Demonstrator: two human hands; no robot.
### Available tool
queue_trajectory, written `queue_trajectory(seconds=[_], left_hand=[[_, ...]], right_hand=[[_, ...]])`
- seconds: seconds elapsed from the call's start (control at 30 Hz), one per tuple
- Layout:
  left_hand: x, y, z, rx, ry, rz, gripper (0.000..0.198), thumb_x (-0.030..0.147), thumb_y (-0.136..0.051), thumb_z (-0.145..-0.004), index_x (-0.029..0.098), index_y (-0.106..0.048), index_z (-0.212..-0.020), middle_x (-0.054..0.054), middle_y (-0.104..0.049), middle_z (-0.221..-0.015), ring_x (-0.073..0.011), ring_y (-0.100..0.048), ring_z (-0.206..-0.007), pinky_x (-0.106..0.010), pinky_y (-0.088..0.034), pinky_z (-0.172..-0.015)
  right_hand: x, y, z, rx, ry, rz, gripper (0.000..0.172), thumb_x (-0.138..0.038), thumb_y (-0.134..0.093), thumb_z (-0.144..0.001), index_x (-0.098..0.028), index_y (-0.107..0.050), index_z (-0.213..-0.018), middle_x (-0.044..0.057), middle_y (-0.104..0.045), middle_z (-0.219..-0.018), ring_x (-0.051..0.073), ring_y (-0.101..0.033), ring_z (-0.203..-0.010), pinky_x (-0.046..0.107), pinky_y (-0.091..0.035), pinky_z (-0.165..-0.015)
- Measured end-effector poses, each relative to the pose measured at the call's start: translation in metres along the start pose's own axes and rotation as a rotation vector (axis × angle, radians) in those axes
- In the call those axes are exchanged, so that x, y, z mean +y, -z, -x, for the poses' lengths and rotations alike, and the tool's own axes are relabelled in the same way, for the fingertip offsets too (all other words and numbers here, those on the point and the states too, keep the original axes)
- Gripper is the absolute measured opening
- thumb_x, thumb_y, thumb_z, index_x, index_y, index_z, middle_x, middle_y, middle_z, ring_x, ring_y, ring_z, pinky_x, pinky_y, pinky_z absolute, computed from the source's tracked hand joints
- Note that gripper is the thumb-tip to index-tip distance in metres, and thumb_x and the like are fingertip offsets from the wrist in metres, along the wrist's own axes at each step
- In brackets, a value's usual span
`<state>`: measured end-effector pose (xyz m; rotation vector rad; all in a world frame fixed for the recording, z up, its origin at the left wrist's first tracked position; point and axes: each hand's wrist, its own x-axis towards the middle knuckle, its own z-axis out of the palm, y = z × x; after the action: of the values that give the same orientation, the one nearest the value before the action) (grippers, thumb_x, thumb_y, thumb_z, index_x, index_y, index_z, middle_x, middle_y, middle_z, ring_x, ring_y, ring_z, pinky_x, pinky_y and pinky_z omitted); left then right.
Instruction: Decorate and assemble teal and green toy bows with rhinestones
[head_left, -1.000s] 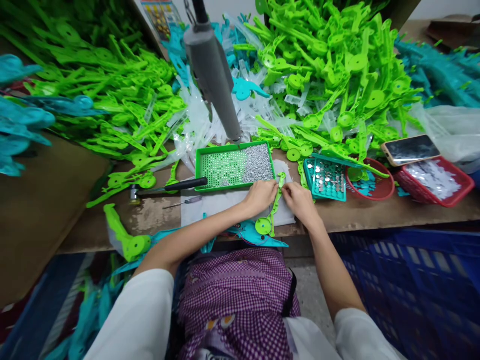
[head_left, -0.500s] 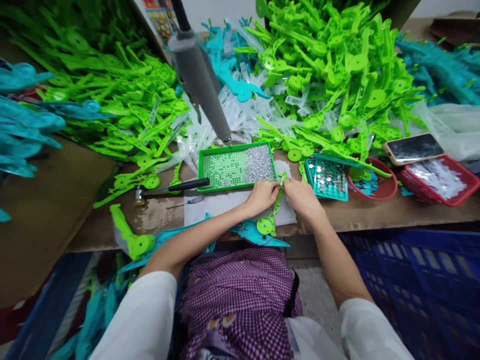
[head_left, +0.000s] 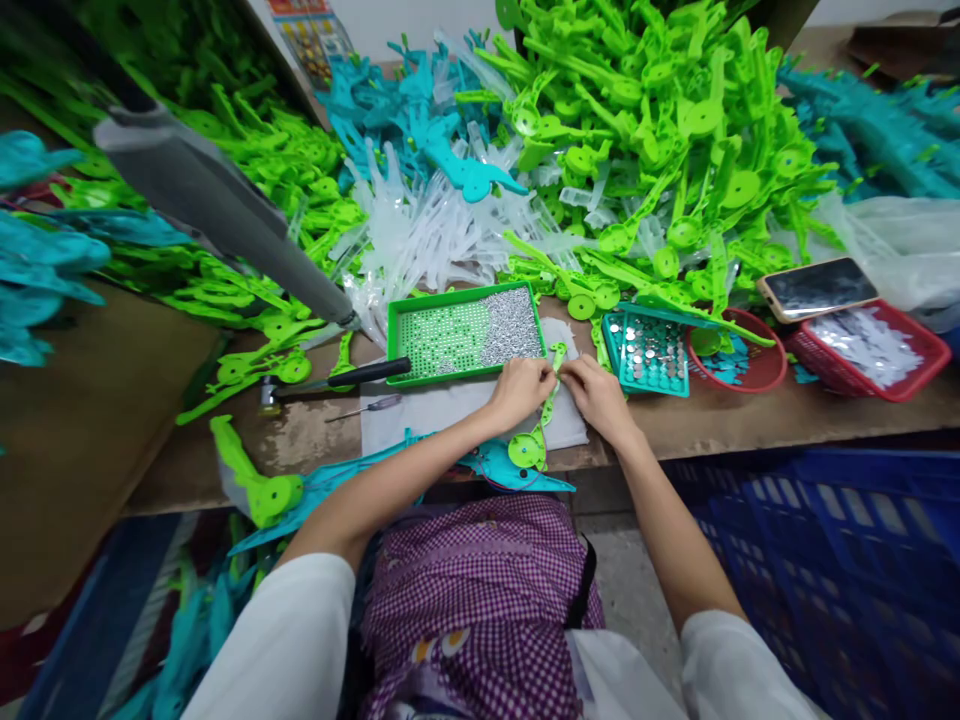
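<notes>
A long green plastic part with a round disc end [head_left: 525, 451] lies on the white cloth [head_left: 574, 430] at the bench's front edge. My left hand [head_left: 520, 390] is closed in a pinch at the left side of its narrow upper end. From the other side, my right hand [head_left: 597, 396] pinches close by, its fingertips almost meeting the left ones. Whatever is between the fingertips is too small to name. Under the disc end, a blue plastic part [head_left: 495, 468] reaches out beneath my left forearm.
A green tray [head_left: 435, 378] of small metal pieces stands behind my hands. A hammer [head_left: 337, 378] and a small screwdriver [head_left: 367, 407] lie left. A grey power screwdriver [head_left: 225, 205] hangs left. Right are a teal tray [head_left: 646, 390], red baskets [head_left: 840, 365] and a phone [head_left: 817, 288]. Green parts [head_left: 645, 110] are heaped behind.
The hanging power screwdriver has swung to the left, away from above the green tray. My hands stay at the green part's upper end, and the fingers have shifted slightly. The view has moved a little.
</notes>
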<state>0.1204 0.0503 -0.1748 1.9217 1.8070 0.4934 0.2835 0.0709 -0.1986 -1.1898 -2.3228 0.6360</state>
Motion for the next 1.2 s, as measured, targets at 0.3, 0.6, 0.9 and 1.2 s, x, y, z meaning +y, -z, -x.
queue_trajectory(seconds=[0.3, 0.6, 0.9, 1.2], left_hand=[[-0.0061, 0.006, 0.0027, -0.076, -0.028, 0.133, 0.027, 0.024, -0.051, -0.089, 0.015, -0.074, -0.1, -0.005, -0.074, -0.075, -0.017, -0.064, -0.068, -0.026, -0.045, -0.07], [-0.003, 0.0093, 0.0035, -0.106, 0.034, 0.217, 0.027, 0.024, -0.06, -0.08, 0.015, -0.075, -0.101, -0.002, -0.069, -0.061, -0.0155, -0.062, -0.062, -0.024, -0.043, -0.061], [-0.0065, 0.0055, 0.0025, -0.073, 0.013, 0.21, 0.029, 0.023, -0.061, -0.077, 0.012, -0.075, -0.1, -0.005, -0.072, -0.072, -0.0152, -0.063, -0.065, -0.023, -0.043, -0.062], [-0.0076, 0.0052, 0.0022, -0.076, -0.019, 0.22, 0.026, 0.022, -0.059, -0.076, 0.013, -0.075, -0.095, -0.004, -0.072, -0.073, -0.0138, -0.06, -0.064, -0.021, -0.041, -0.06]], right_hand=[[-0.0035, 0.0, 0.0026, 0.003, 0.036, 0.19, 0.025, -0.027, -0.034, -0.099, -0.017, -0.057, -0.102, 0.009, -0.059, -0.096, 0.021, -0.059, -0.086, 0.029, -0.042, -0.067], [-0.0053, -0.0043, 0.0048, 0.046, 0.027, 0.233, 0.025, -0.026, -0.035, -0.098, -0.016, -0.057, -0.099, 0.009, -0.059, -0.093, 0.02, -0.059, -0.081, 0.029, -0.042, -0.066], [-0.0069, -0.0051, 0.0049, 0.056, -0.001, 0.231, 0.025, -0.025, -0.035, -0.097, -0.016, -0.058, -0.1, 0.01, -0.06, -0.093, 0.019, -0.059, -0.079, 0.028, -0.042, -0.066], [-0.0056, -0.0079, 0.0029, 0.051, 0.003, 0.276, 0.02, -0.024, -0.041, -0.094, -0.016, -0.059, -0.096, 0.009, -0.06, -0.091, 0.019, -0.059, -0.078, 0.028, -0.041, -0.065]])
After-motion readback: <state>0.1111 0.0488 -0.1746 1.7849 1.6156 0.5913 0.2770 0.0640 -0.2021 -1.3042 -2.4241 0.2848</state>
